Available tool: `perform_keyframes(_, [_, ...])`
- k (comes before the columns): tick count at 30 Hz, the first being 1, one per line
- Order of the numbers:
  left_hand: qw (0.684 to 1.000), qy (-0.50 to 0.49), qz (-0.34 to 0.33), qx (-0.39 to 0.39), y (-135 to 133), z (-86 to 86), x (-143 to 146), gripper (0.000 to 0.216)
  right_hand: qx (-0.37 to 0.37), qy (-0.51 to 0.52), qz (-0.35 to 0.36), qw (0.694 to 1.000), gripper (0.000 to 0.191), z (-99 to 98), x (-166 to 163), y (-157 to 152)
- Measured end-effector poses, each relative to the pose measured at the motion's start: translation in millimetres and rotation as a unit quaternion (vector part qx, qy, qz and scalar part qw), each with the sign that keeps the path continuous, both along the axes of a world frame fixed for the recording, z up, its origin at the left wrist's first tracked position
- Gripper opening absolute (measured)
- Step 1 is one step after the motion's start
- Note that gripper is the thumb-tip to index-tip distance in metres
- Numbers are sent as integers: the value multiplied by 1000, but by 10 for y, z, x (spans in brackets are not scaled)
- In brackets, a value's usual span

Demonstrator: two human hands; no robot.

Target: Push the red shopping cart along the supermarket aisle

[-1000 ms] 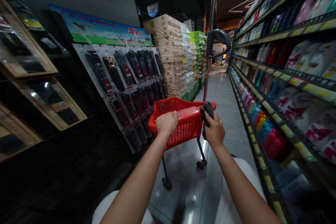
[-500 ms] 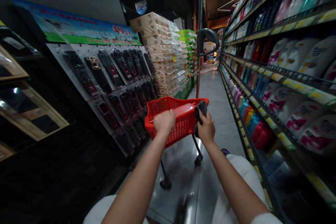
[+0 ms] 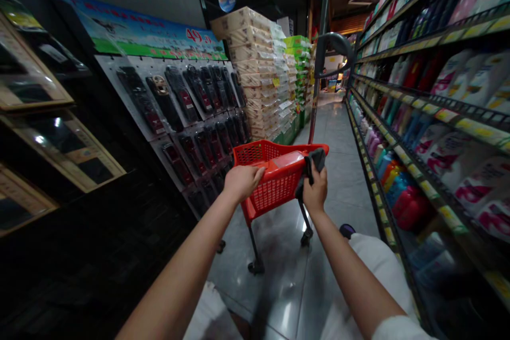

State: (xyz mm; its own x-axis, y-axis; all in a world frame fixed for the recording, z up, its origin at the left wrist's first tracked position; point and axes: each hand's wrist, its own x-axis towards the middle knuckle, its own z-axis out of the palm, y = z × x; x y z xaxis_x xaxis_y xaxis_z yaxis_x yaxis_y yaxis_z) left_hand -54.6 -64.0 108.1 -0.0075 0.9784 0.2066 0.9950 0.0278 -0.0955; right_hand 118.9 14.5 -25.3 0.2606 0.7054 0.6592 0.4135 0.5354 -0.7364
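Note:
A small red wheeled shopping cart (image 3: 274,180) stands in a shop aisle right in front of me. My left hand (image 3: 241,180) is curled over the near rim of the cart's basket. My right hand (image 3: 315,191) grips the rim at the right corner together with a dark cloth-like thing (image 3: 314,162) pressed under the fingers. A tall pole with a curved black handle (image 3: 332,45) rises from the cart's far side.
On the right, long shelves (image 3: 430,111) hold bottles and refill pouches. On the left hangs a white display board of dark packaged items (image 3: 191,111), with framed cases (image 3: 59,138) nearer. Stacked cartons (image 3: 255,74) stand farther down. The grey tiled floor (image 3: 338,149) runs ahead.
The cart has rolled a little forward and turned slightly left. My view has swung back to the left. Both hands keep their hold on the basket rim.

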Motion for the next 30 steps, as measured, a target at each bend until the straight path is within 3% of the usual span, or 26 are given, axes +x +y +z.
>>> perform_keyframes(3, [998,-23,31,46,-32,-114,-106,64,2,58,-9,998,55,10,-95,61])
perform_keyframes(7, [994,-44,48,93,28,-224,-65,65,11,95,4,995,47,-178,-533,-241])
perform_keyframes(11, [994,-39,37,100,58,-230,-53,64,13,74,48,996,53,-331,-781,-454])
perform_keyframes(14, [994,-34,34,100,51,-218,-68,64,7,82,30,996,52,-249,-628,-292])
perform_keyframes(19, [995,-25,42,88,58,-209,-57,64,-102,107,-56,987,47,66,-138,217])
perform_keyframes(22, [995,-23,50,85,82,-204,-19,64,-117,107,-68,985,46,122,-150,283])
perform_keyframes(26, [995,-24,44,87,113,-191,53,65,-134,157,-50,977,48,-9,-592,-44])
perform_keyframes(30, [996,-21,40,79,127,-180,110,65,-101,149,79,981,48,-156,-907,-509])
